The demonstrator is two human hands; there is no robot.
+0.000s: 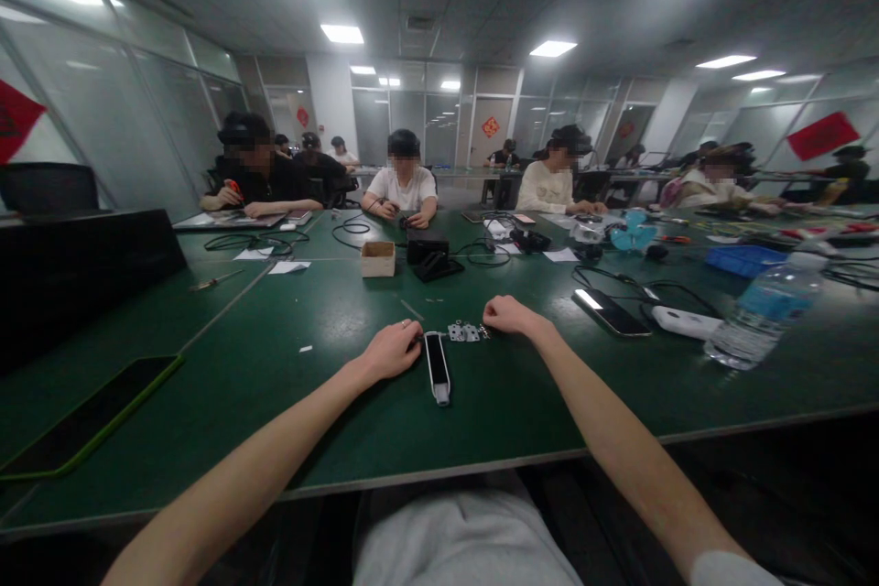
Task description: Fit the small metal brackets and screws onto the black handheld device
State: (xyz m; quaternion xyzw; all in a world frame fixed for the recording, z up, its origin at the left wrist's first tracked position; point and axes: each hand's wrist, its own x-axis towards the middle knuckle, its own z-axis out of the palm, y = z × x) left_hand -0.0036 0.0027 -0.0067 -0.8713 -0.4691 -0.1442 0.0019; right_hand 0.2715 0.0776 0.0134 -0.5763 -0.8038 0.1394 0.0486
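Observation:
My left hand (395,350) rests on the green table with its fingers curled in, close beside the upper end of a long white device with a dark face (437,364). Whatever those fingers hold, if anything, is hidden. Just right of the device's top lie flat silver metal pieces with holes, like small hinge plates (463,332). Beside them are several tiny metal parts (484,330), too small to name surely. My right hand (508,315) is closed above these tiny parts, its fingertips pressed together. I cannot make out anything between them.
A green-edged tablet-like slab (92,412) lies at left. At right are a phone (611,311), a white oblong device (685,322) and a tilted-looking water bottle (765,311). Ahead stand a small cardboard box (377,260) and a black stand (432,255). Several people sit across the table.

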